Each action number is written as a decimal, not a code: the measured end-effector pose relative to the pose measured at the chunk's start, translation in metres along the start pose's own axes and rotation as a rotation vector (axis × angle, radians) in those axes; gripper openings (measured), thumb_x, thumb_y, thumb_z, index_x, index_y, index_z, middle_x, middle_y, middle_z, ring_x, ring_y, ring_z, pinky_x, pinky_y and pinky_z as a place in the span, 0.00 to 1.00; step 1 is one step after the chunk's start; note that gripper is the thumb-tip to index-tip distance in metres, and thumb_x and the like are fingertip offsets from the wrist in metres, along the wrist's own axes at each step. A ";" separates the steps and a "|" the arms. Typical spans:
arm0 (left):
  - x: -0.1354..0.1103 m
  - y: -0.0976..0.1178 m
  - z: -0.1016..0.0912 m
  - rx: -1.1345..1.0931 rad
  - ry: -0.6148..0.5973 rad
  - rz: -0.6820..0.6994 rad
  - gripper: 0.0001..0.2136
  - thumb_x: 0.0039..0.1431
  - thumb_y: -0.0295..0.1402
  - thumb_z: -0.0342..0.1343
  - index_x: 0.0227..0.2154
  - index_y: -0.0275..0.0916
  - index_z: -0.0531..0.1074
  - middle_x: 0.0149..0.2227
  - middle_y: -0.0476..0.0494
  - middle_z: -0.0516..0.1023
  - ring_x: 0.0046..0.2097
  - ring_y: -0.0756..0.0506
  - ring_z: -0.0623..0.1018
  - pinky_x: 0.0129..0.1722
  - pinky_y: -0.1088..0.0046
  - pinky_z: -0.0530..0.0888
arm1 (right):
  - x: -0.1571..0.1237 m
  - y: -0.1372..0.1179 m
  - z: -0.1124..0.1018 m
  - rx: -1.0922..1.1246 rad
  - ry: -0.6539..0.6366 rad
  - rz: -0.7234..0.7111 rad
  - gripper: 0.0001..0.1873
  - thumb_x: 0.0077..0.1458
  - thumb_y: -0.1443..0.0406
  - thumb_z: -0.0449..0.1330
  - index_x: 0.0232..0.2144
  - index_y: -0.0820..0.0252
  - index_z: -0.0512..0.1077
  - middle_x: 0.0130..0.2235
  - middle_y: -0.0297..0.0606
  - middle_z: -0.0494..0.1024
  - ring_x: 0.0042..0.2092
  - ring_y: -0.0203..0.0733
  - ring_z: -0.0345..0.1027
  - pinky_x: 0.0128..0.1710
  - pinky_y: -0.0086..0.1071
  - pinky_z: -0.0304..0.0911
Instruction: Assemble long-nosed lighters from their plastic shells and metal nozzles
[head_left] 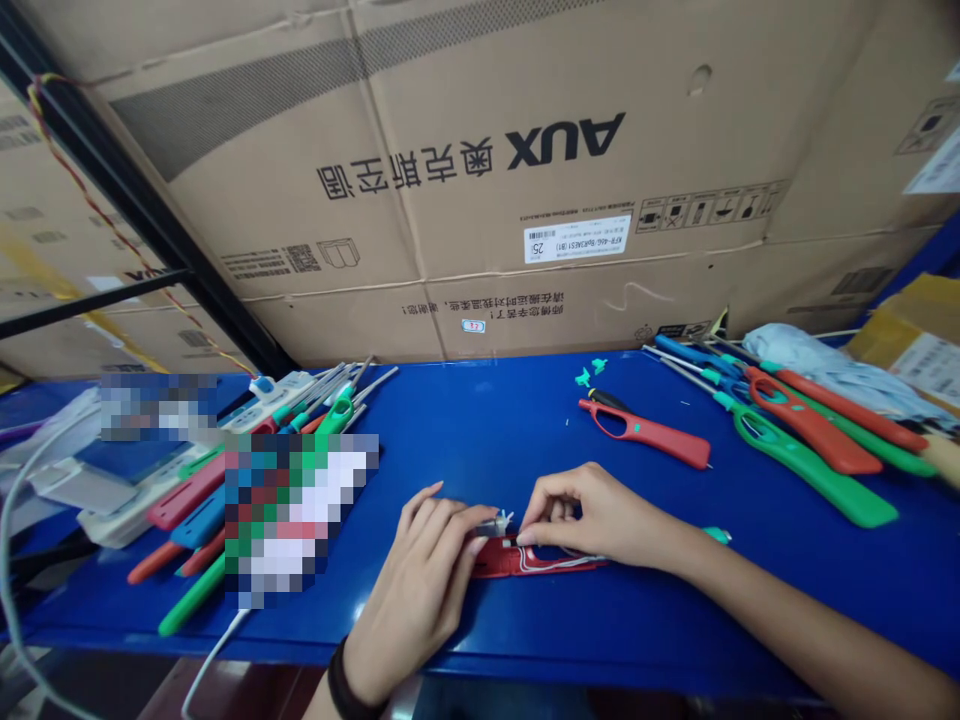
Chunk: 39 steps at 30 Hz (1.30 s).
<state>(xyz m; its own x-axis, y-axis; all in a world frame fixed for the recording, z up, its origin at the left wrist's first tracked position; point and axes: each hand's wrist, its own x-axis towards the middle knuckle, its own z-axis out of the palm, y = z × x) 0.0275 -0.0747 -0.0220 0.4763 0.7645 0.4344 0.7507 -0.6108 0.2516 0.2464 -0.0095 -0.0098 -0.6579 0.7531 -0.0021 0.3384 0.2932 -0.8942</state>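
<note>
An opened red lighter shell [495, 568] lies on the blue table in front of me, with thin white wires [551, 563] running along its inside. My left hand [433, 545], a dark band on its wrist, pinches a small cylindrical part [495, 523] with a pale end just above the shell. From the right, my right hand [589, 515] reaches in with thumb and forefinger pressed together at the shell. What those fingertips hold, if anything, is too small to tell. Farther back lies a closed red long-necked lighter body [667, 437], beside a black-handled tool [604, 400].
Green and red lighters [814, 465] with metal rods are piled at the right, near a pale blue cloth [814, 360]. More lighters [191, 490] and a power strip [124, 515] crowd the left. Small green pieces [583, 377] lie toward the back, before a large cardboard sheet [450, 250].
</note>
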 end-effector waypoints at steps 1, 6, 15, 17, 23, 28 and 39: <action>0.000 0.000 0.000 -0.002 -0.003 -0.005 0.11 0.65 0.25 0.43 0.48 0.41 0.64 0.40 0.46 0.73 0.43 0.46 0.73 0.56 0.55 0.62 | 0.000 0.001 0.000 0.017 -0.009 0.017 0.12 0.48 0.57 0.65 0.29 0.61 0.78 0.23 0.33 0.75 0.25 0.33 0.65 0.24 0.24 0.57; 0.000 0.000 -0.001 -0.015 -0.030 -0.005 0.11 0.65 0.25 0.43 0.48 0.41 0.64 0.41 0.46 0.73 0.44 0.46 0.73 0.57 0.55 0.61 | -0.001 0.001 -0.003 0.005 -0.052 0.025 0.10 0.52 0.61 0.62 0.35 0.60 0.79 0.28 0.37 0.79 0.29 0.36 0.71 0.29 0.26 0.63; 0.002 0.001 -0.001 0.011 -0.016 0.023 0.11 0.65 0.26 0.43 0.48 0.41 0.65 0.40 0.45 0.73 0.43 0.46 0.73 0.55 0.56 0.64 | -0.003 -0.003 -0.005 -0.020 -0.007 0.030 0.09 0.49 0.60 0.64 0.31 0.60 0.78 0.24 0.34 0.77 0.26 0.34 0.68 0.25 0.25 0.60; 0.002 0.001 -0.002 0.014 -0.013 0.025 0.11 0.65 0.26 0.43 0.47 0.41 0.65 0.39 0.45 0.74 0.42 0.46 0.74 0.55 0.56 0.64 | -0.003 -0.004 -0.005 -0.046 -0.003 0.021 0.09 0.49 0.60 0.64 0.31 0.60 0.79 0.24 0.34 0.77 0.25 0.33 0.66 0.24 0.25 0.58; 0.001 0.002 -0.002 0.022 -0.002 0.026 0.12 0.65 0.26 0.42 0.48 0.41 0.65 0.39 0.45 0.74 0.42 0.45 0.74 0.55 0.55 0.64 | -0.003 -0.003 -0.005 -0.079 0.002 -0.003 0.09 0.51 0.60 0.63 0.31 0.60 0.78 0.23 0.32 0.75 0.24 0.32 0.63 0.24 0.25 0.56; 0.002 0.001 -0.001 0.021 0.006 0.042 0.11 0.65 0.26 0.43 0.47 0.40 0.65 0.39 0.44 0.74 0.42 0.46 0.74 0.55 0.56 0.65 | -0.003 -0.003 -0.005 -0.095 -0.011 0.004 0.09 0.51 0.60 0.62 0.31 0.60 0.78 0.22 0.32 0.74 0.24 0.32 0.62 0.24 0.25 0.55; 0.001 0.001 -0.001 0.029 -0.018 0.048 0.12 0.65 0.25 0.42 0.48 0.41 0.65 0.38 0.45 0.74 0.42 0.46 0.74 0.55 0.55 0.65 | -0.003 -0.004 -0.006 -0.109 -0.019 -0.013 0.09 0.51 0.61 0.62 0.32 0.60 0.78 0.22 0.31 0.72 0.25 0.32 0.61 0.24 0.25 0.55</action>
<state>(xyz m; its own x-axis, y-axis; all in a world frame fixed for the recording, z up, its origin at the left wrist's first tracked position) 0.0285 -0.0750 -0.0201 0.5196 0.7384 0.4298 0.7401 -0.6404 0.2055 0.2510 -0.0098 -0.0038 -0.6748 0.7380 -0.0006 0.4003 0.3654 -0.8404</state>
